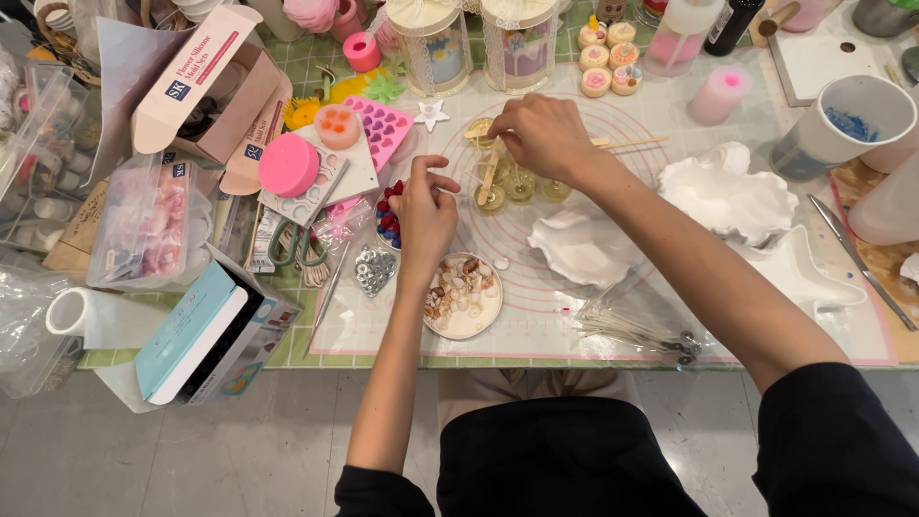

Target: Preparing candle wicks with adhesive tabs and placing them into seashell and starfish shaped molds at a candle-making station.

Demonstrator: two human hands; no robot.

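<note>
Crowded craft tabletop point(287, 356) under a green-checked cloth, grey tiled floor point(239, 450) below its near edge. Landmark: the white silicone work mat with pink concentric rings point(536, 316), flat, smooth, centre of the tabletop.

On the mat's upper middle: small round clear glass cups with yellowish fill point(520, 184), each with a thin wooden stick laid across it. Right hand point(544, 134) hovers over them, fingers pinched closed at the cup cluster's far edge; what it pinches is too small to tell. Left hand point(426, 213) is at the mat's left edge, fingers curled loosely with thumb and forefinger close together, just above a small bowl of red and blue beads point(388, 225); cannot tell whether it grips anything.

Near edge of the mat: round shallow dish of small beige shells point(463, 297). Right half of the mat: two white wavy-edged shell-shaped moulds point(584, 247), glossy. Left of the mat: pink heart-cavity silicone mould point(383, 124), a pink round wax disc point(288, 165), green-handled scissors point(297, 244). Right of the mat: a white plastic cup with blue granules point(842, 120).
</note>
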